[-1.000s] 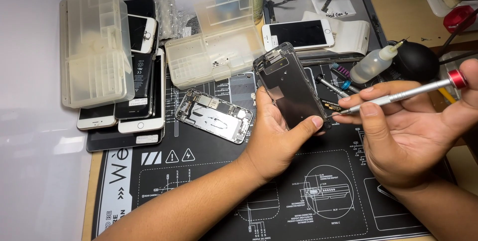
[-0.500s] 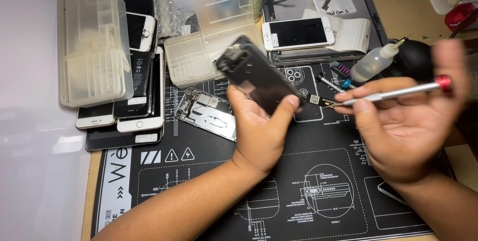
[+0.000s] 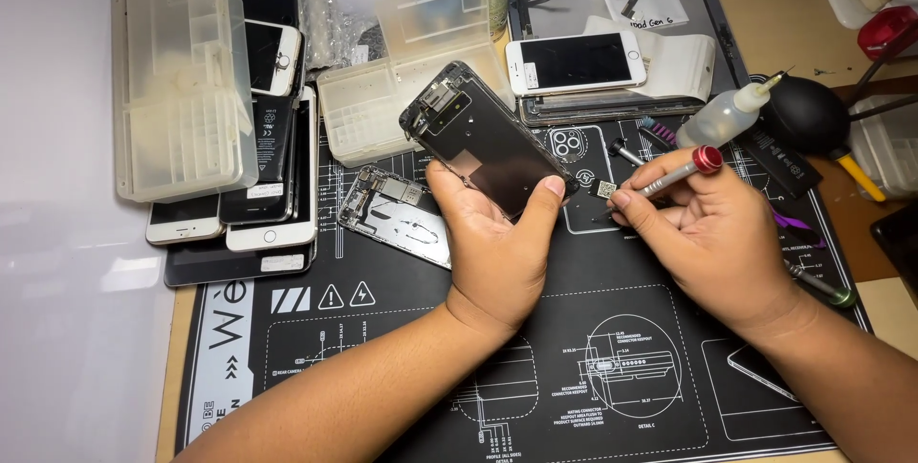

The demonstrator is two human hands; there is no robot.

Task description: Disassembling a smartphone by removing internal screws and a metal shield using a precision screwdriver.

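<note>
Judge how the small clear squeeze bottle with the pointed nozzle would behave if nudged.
The small clear squeeze bottle with the pointed nozzle lies tilted on the black work mat; being round, it would probably roll. It looks like thin plastic, so likely light and squashy. Its narrow tip may snag nearby tools.

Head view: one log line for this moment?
left hand: holds phone screen panel | right hand: holds screwdriver | opened phone body: on mat

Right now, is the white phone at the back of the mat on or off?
It appears off. The white phone lies face up on a stack of parts, its screen uniformly dark with only a faint reflection; a sleeping display cannot be ruled out.
</note>
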